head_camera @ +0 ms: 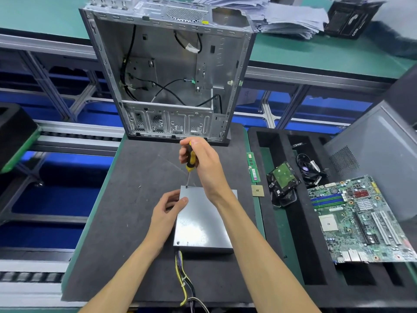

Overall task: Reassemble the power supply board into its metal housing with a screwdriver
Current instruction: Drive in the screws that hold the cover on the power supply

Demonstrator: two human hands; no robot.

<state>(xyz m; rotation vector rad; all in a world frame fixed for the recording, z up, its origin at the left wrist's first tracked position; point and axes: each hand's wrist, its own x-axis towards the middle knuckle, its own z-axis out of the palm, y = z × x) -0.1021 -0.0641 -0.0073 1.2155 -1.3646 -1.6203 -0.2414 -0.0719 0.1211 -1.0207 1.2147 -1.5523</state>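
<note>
The grey metal power supply housing (200,224) lies flat on the black foam mat, closed on top, with a bundle of yellow, black and white wires (184,281) coming out of its near end. My right hand (203,161) grips a yellow and black screwdriver (190,162) held nearly upright, its tip set on the housing's far left corner. My left hand (168,211) holds the housing's left edge, thumb on the top face and fingers at the side. The board inside is hidden.
An open, empty computer case (171,71) stands at the mat's far edge. To the right a black foam tray (293,233) holds a motherboard (358,220), a hard drive (283,177), cables, RAM sticks (252,168) and a CPU (257,190). A grey side panel (379,154) leans far right.
</note>
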